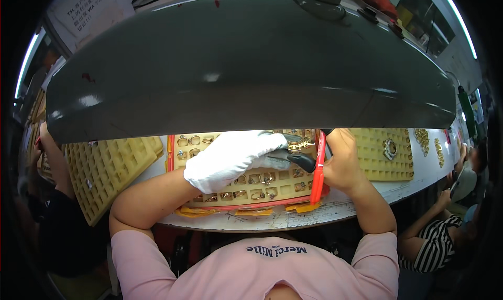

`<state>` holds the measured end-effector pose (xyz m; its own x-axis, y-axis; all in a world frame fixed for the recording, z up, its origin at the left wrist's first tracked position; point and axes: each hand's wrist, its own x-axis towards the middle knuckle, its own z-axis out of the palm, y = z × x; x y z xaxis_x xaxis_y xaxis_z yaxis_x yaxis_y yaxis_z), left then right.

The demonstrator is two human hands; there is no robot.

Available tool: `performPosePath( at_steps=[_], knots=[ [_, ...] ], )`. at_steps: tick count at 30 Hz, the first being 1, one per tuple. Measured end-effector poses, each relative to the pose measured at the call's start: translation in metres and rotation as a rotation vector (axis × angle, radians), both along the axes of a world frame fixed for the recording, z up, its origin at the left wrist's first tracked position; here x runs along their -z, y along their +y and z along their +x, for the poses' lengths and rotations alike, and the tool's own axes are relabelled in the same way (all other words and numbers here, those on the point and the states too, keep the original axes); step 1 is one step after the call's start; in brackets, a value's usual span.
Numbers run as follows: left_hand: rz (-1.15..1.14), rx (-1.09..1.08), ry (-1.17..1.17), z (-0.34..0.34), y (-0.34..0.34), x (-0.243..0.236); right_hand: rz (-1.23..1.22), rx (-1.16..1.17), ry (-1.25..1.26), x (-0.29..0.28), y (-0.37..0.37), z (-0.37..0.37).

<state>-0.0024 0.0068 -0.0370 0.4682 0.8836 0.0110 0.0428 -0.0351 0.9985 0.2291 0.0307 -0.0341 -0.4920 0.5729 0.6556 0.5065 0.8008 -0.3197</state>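
My left hand (225, 158), in a white glove with dark-covered fingertips, is closed around a gold-coloured piece of jewellery (297, 144). Its exact kind is hard to make out. My bare right hand (343, 161) is close beside it, fingers curled round a slim red pen-like tool (318, 177) that slants downward. A glossy black tip (302, 162) lies between the two hands; I cannot tell whether it is a covered thumb or part of a tool. Under both hands is a red-edged tray (246, 206) with rows of rings (257, 194) in cream slots.
A large dark lamp hood (251, 75) hangs low over the bench and hides its far part. Slotted cream trays stand left (110, 169) and right (385, 164), the right one holding a large ring-like piece (389, 148). Gold pieces (439, 152) lie farther right. People sit on both sides.
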Motion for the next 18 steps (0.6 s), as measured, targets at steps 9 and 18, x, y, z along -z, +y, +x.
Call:
performPosePath(
  at_steps=[9, 18],
  knots=[
    [-0.226, -0.048, 0.053, 0.002, 0.001, -0.015, -0.101, -0.051, 0.112, 0.003, 0.003, 0.006],
    [-0.199, -0.043, 0.19, 0.006, -0.003, -0.031, -0.034, -0.033, 0.152, 0.001, 0.002, 0.004]
  ],
)
